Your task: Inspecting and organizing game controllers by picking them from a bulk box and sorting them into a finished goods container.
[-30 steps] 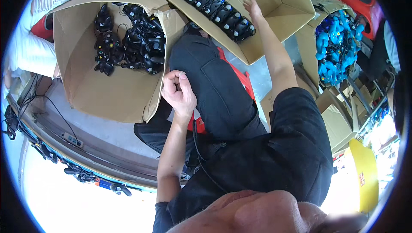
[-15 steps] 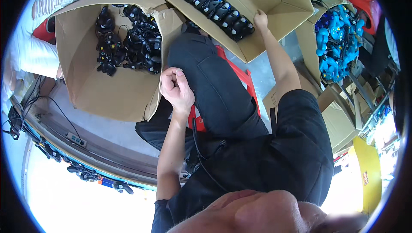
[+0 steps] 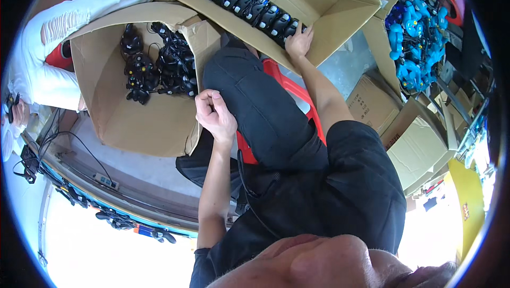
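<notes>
My right hand (image 3: 299, 41) reaches into a long cardboard box (image 3: 340, 25), fingers stretched out and apart. It touches the near right end of a row of black game controllers (image 3: 247, 5), which stand packed side by side with their cables bundled. The hand covers part of the last controller. My left hand (image 3: 215, 114) is curled into a loose fist beside my knee, with nothing visible in it. Next to it stands an open cardboard box (image 3: 138, 129) with a loose heap of black controllers (image 3: 177, 65) inside.
Blue controllers (image 3: 417, 38) fill a carton at the far right. Flattened cardboard cartons (image 3: 417, 144) lie below it. A red plastic stool (image 3: 289, 83) is under me. At the left sits another person in white trousers (image 3: 48, 49). Black cables (image 3: 79, 139) trail along the lower left ledge.
My right hand has moved left, from the inner side of the long box to the end of the controller row. My left hand stays curled near my knee.
</notes>
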`<state>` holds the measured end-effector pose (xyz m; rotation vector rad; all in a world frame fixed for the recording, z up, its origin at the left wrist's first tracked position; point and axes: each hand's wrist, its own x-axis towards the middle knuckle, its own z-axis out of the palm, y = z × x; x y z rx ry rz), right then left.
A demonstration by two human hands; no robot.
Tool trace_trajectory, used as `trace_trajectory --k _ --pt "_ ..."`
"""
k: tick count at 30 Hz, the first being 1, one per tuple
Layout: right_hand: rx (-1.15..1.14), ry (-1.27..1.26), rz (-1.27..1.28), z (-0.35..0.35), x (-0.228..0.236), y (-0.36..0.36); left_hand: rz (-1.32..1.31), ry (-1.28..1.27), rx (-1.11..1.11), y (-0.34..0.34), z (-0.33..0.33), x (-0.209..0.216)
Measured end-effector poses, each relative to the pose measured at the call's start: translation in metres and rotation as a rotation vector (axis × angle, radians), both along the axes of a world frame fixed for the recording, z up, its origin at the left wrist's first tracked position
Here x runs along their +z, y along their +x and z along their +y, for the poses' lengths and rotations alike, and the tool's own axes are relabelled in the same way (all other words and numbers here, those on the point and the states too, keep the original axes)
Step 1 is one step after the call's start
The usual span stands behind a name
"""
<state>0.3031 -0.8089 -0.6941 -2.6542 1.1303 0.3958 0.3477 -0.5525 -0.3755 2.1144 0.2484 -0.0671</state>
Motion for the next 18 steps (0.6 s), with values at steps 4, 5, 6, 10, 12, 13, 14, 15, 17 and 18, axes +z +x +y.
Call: trace_trajectory --k 4,5,6,10,12,13,14,15,17,18 --pt "0.081 0.219 0.096 -0.035 -0.029 -0.009 -0.079 0.011 -0.010 0.002 -0.001 -0.002" --pt "0.085 0.251 0.105 -0.043 -0.036 -0.004 -0.081 0.004 -0.001 0.003 -0.002 -0.003" --pt "0.089 0.283 0.114 -0.048 -0.041 -0.002 -0.083 -0.003 0.008 0.003 -0.002 -0.004" --pt "0.159 0.218 0.025 -0.041 -0.048 -0.010 -0.108 0.024 -0.012 0.003 -0.002 -0.006" --pt "0.171 0.236 0.031 -0.042 -0.048 -0.006 -0.087 0.019 -0.007 0.005 -0.005 -0.004" --pt "0.151 0.261 0.084 -0.042 -0.047 -0.007 -0.055 0.022 -0.006 0.004 -0.004 -0.002" --pt "0.132 0.286 0.138 -0.043 -0.043 -0.003 -0.021 0.024 -0.004 0.002 -0.003 0.000" --pt "0.122 0.281 0.189 -0.044 -0.038 0.008 0.013 0.027 -0.001 0.001 -0.002 0.002" --pt "0.101 0.269 0.289 -0.042 -0.033 0.034 -0.001 0.023 -0.003 0.001 -0.002 0.001" --pt "0.142 0.304 0.210 -0.037 -0.034 0.042 -0.009 0.020 -0.005 0.002 -0.003 0.001"
